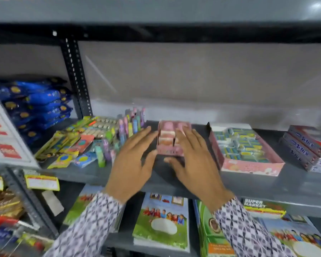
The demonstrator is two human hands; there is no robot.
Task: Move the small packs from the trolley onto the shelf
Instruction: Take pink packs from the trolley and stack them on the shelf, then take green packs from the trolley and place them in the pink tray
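Note:
A small pink box of packs (170,139) stands on the grey shelf (248,184), in the middle. My left hand (132,164) is against its left side and my right hand (195,160) against its right side, fingers spread, the box between them. The image is blurred, so I cannot tell whether the fingers press on the box. The trolley (6,230) shows only as a red rim at the bottom left, with several packets inside.
Left of the box lie loose colourful erasers and pencil packs (93,143). A larger pink tray of small packs (246,149) sits to the right, then stacked boxes (308,147). Blue bags (37,102) fill the left bay. Notebooks (161,221) lie on the lower shelf.

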